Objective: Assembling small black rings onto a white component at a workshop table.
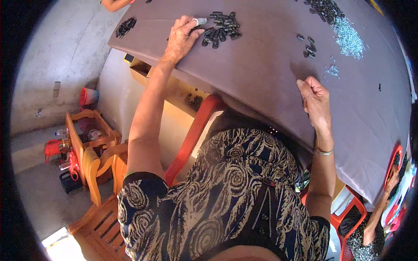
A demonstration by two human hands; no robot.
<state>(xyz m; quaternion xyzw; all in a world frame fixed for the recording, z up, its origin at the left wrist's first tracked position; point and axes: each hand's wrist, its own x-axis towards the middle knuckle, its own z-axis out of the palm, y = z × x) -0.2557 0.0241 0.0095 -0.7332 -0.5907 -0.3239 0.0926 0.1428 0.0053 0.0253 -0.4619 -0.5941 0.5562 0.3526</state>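
My left hand (183, 39) rests at the near side of a pile of small black cylindrical parts (225, 27) on the grey cloth. Its thumb and index finger are apart, the thumb beside the pile. A whitish ridged sleeve or cap (200, 21) sits at the index fingertip. My right hand (315, 98) is closed over the cloth, thumb pressed to its curled fingers; anything inside is too small or hidden to name. Beyond it lie a few loose black parts (310, 48) and a little cluster of tiny silvery pieces (332, 71).
A larger silvery heap (349, 40) adjoins a black heap (323, 9) at the far right. Another black pile (125, 28) lies far left. A cardboard box (180, 102) sits under the table edge. Wooden furniture (93, 148) stands left; other people's arms (375, 217) show at the edges.
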